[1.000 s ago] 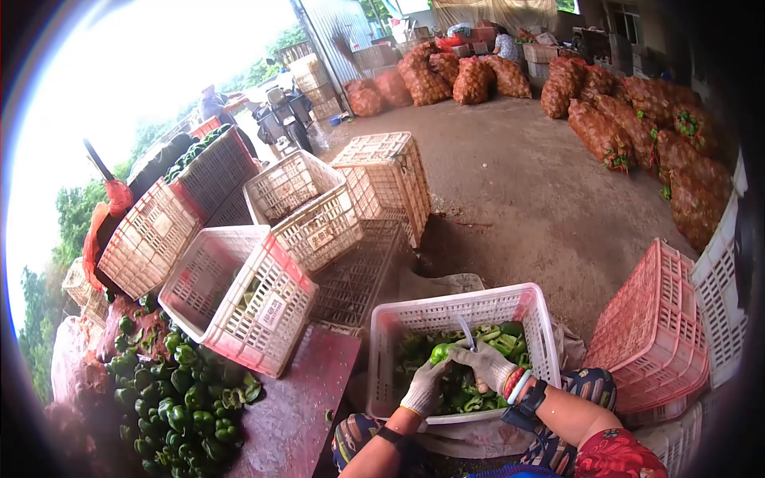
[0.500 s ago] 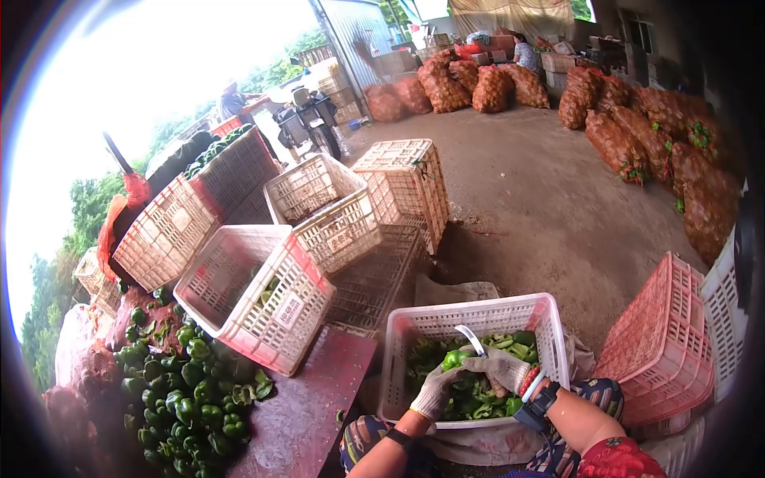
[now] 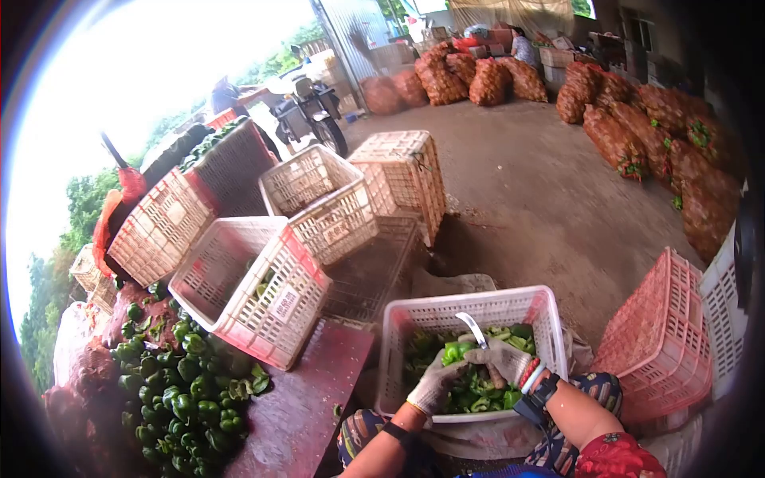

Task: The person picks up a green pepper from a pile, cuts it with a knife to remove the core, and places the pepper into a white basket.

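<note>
Closest to me, the person sits with patterned trouser legs (image 3: 596, 392) on either side of a white crate (image 3: 470, 303), both hands in pale knitted gloves above its opening. The left hand (image 3: 434, 384) grasps a bright green pepper (image 3: 457, 352), held up over the crate. The right hand (image 3: 508, 360) is closed around a knife (image 3: 473, 327), whose curved blade points up and away just beside the pepper. Beneath the hands, the crate holds a heap of green pepper pieces (image 3: 476, 395). To the left lies a large pile of whole green peppers (image 3: 191, 390), next to a reddish board (image 3: 307, 394); on the right stands a pinkish crate (image 3: 657, 334). Past the board's far end, a red-streaked white crate (image 3: 279, 307) leans at a tilt with some green inside. Behind it I see another open crate (image 3: 335, 227) and, beside that, a crate turned on its side (image 3: 410, 179). Farther off, a motorcycle (image 3: 312, 111) is parked on the left, while bulging net sacks (image 3: 489, 82) line the back and right of the concrete floor (image 3: 534, 187). Beyond the sacks, near stacked boxes, another person (image 3: 523, 49) shows small.
</note>
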The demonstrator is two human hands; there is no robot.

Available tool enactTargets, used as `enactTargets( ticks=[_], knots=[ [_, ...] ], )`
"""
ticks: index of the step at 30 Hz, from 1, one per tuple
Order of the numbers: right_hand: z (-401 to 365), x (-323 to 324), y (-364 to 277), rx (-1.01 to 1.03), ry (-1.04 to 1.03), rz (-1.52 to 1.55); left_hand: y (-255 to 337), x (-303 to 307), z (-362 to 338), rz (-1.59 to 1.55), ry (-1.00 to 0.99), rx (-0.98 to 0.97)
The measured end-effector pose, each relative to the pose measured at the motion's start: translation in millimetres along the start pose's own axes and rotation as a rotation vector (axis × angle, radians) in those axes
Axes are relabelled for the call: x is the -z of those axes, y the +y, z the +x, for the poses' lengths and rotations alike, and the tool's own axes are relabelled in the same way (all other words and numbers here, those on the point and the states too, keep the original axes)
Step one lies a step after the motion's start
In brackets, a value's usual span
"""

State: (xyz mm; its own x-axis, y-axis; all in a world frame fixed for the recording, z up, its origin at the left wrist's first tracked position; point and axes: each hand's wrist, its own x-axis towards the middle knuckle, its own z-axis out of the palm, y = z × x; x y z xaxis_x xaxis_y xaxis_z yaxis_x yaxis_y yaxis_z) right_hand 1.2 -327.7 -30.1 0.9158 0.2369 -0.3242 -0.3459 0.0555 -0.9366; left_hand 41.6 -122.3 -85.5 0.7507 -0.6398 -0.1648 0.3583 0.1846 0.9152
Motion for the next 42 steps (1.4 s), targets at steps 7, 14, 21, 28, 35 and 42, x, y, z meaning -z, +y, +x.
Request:
enactTargets(
  ticks=[7, 14, 21, 28, 35, 42],
  knots=[
    [-11, 4, -16, 0.042, 0.027, -0.162, 48, -13, -3, 0.032, -0.238, 0.023],
    [9, 0, 20, 0.014, 0.136, -0.003, 15, -5, 2, 0.213, 0.174, 0.061],
    [20, -25, 39, 0.116, 0.286, 0.122, 3, -17, 9, 0.916, 0.653, -0.172],
    [15, -1, 9, -0.062, 0.725, -0.869, 24, 9, 6, -0.002, 0.314, 0.282],
    [25, 38, 49, -0.099, 0.447, -0.732, 64, 14, -65, -0.354, 0.141, 0.039],
    [20, 18, 29, -0.201, 0.413, -0.262, 132, 100, -314, 0.541, 0.503, 0.780]
  ],
)
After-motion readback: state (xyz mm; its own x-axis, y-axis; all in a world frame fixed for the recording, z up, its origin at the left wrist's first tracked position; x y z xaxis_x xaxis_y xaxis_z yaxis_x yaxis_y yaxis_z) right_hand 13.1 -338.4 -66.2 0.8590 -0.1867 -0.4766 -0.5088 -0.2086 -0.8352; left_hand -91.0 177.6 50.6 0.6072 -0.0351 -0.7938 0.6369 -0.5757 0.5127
